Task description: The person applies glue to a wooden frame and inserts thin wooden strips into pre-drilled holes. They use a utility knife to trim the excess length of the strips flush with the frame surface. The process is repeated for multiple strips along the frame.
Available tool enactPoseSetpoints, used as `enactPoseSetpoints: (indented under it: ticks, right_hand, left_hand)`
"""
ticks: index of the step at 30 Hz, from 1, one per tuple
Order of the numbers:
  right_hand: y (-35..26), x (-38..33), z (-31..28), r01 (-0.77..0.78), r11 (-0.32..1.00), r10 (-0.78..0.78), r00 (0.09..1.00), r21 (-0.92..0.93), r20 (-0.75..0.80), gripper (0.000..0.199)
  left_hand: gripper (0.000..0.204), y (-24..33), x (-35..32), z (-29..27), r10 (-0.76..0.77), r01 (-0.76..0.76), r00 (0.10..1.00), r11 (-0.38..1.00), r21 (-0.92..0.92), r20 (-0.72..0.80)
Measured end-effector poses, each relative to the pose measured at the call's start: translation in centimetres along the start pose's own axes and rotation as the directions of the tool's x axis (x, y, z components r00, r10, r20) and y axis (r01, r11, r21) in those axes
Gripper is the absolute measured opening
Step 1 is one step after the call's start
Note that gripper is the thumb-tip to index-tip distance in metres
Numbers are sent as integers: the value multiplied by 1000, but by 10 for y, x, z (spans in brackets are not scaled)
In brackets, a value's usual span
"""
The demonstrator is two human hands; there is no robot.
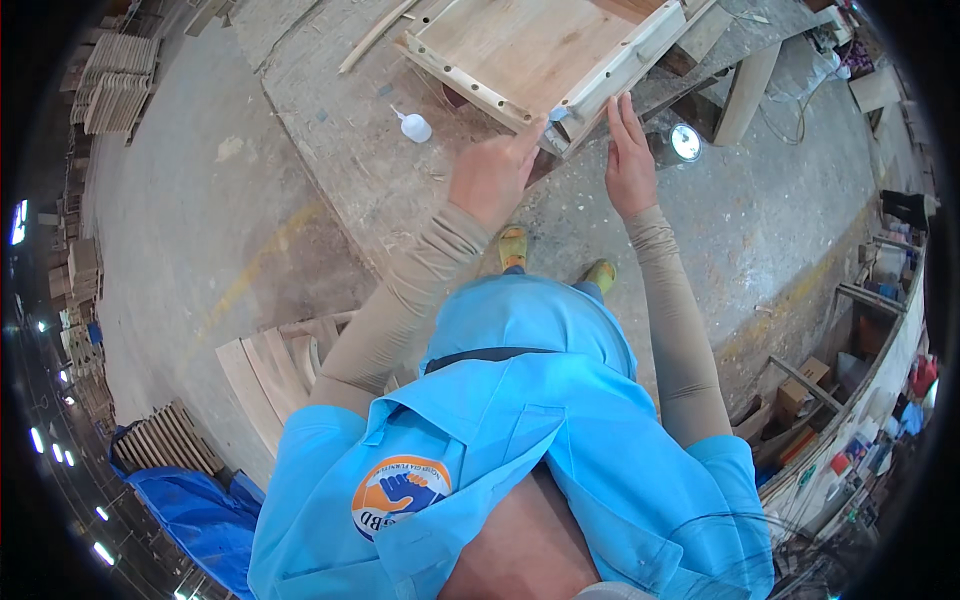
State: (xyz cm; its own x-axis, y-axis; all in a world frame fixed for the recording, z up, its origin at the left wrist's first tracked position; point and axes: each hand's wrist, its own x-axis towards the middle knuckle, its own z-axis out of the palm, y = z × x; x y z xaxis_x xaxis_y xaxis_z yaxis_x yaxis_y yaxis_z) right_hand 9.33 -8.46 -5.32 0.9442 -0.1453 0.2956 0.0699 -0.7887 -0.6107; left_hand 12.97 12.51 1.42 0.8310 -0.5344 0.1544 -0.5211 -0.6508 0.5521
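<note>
A pale wooden frame with a panel inside it point(520, 50) lies at the top of the view, with dark round holes along its rails. My left hand point(490, 175) is closed at the frame's near corner, its fingers on the end of the rail; the fingertips are partly hidden. Beside them, a small light-blue and white piece point(559, 113) sits at the corner. My right hand point(631, 165) has its fingers stretched out together, touching the outer side of the frame. A white squeeze bottle with a thin nozzle point(415, 127) stands left of the frame.
The frame rests on a worn work table point(330, 130). Right of my right hand is a dark cylinder with a bright round end point(686, 142). Curved wooden pieces point(265, 375) lie at the lower left, near a blue tarp point(195, 510). Shelving with boxes point(800, 390) lines the right.
</note>
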Motion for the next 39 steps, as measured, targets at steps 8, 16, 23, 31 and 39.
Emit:
enactPoseSetpoints:
  ticks: [8,16,23,31,39]
  right_hand:
    - [7,1,0,22,1000,-22,1000,-13,-11,66]
    - [9,1,-7,38,999,-38,999,8,37,65]
    - [16,6,-22,75,997,-75,987,6,145,65]
    - [20,12,-30,107,991,-120,976,76,182,61]
    - [23,14,-29,148,988,-152,966,34,210,60]
  left_hand:
    - [37,5,-5,12,-131,121,990,977,-176,-46]
    - [37,-11,2,13,-148,126,989,905,-406,-22]
    - [35,-12,4,10,-196,181,981,890,-419,7]
    - [41,20,-20,49,-226,186,921,971,-150,-317]
    - [38,11,-15,34,-217,175,953,964,-202,-211]
